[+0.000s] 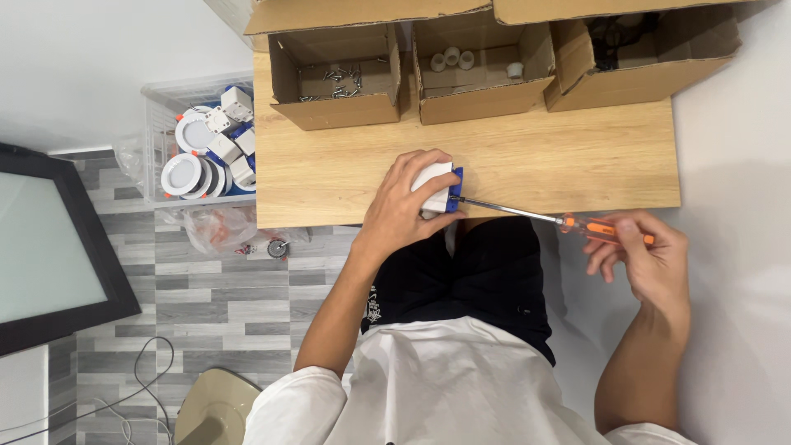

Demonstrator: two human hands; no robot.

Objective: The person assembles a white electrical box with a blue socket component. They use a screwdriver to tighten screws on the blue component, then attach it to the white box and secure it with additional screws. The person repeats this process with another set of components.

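Centrally in the frame, the left hand [404, 206] clamps a white-and-blue box [438, 188] on the wooden table [527, 156], while right hand [647, 251] fingers apparently pinch an orange-handled screwdriver [548, 218].

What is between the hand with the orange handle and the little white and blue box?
Only the screwdriver's thin metal shaft lies between the right hand and the white and blue box, seen from the head camera.
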